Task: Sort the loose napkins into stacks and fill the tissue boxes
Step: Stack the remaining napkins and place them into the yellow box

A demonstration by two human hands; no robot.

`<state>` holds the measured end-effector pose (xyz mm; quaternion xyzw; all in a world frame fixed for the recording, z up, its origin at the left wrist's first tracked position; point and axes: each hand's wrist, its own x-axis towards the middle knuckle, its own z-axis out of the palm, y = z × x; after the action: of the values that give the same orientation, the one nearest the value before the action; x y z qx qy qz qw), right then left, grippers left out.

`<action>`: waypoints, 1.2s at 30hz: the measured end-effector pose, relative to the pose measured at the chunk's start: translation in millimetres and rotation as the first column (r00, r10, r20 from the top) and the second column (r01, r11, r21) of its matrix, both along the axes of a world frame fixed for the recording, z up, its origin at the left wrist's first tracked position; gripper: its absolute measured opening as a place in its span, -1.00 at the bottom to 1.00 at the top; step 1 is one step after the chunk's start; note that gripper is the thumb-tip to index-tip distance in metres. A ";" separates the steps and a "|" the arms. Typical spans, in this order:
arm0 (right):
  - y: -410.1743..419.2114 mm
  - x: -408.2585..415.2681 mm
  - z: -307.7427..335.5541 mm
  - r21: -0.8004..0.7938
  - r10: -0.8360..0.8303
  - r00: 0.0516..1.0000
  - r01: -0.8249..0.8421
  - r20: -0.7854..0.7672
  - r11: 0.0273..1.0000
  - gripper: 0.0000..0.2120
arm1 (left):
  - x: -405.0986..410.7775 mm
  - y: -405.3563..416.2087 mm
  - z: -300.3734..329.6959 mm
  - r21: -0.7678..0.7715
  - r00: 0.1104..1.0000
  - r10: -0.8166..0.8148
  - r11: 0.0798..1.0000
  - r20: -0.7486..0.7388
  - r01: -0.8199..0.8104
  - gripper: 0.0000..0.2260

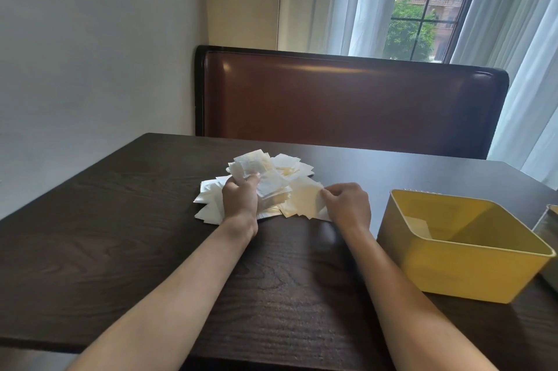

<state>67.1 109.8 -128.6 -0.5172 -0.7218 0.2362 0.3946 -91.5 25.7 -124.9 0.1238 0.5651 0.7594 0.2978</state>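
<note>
Right of the napkin pile (290, 186), the yellow box (459, 271) holds 1 napkin; your left hand (240, 200) grips a stack, your right hand's (347, 204) fingers pinch a pile napkin on the counter (120, 234).

Bare table (120, 234) lies left of the napkin pile (299, 189); yellow box (462, 249) blocks the right.

White napkins (273, 186); yellow box (462, 253); dark wood-grain table (120, 234); reddish-brown bench (347, 104).

In the middle of the frame, the left hand (240, 198) holds a bunch of napkins (256, 171) above the loose pile (299, 177). The right hand (347, 204) pinches one napkin (305, 198). A yellow box (462, 249) sits at the right on the dark table (120, 234).
</note>
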 end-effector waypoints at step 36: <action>-30.3 -16.7 24.1 -0.358 0.186 0.743 -0.506 -0.643 0.785 -0.75 | 16.5 2.7 -4.7 0.055 0.971 -0.239 0.969 -0.008 0.239 -0.78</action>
<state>50.5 79.5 -104.4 -0.3568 -0.5643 0.6350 0.3887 -75.0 28.4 -129.6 0.1998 0.5250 0.7333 0.3830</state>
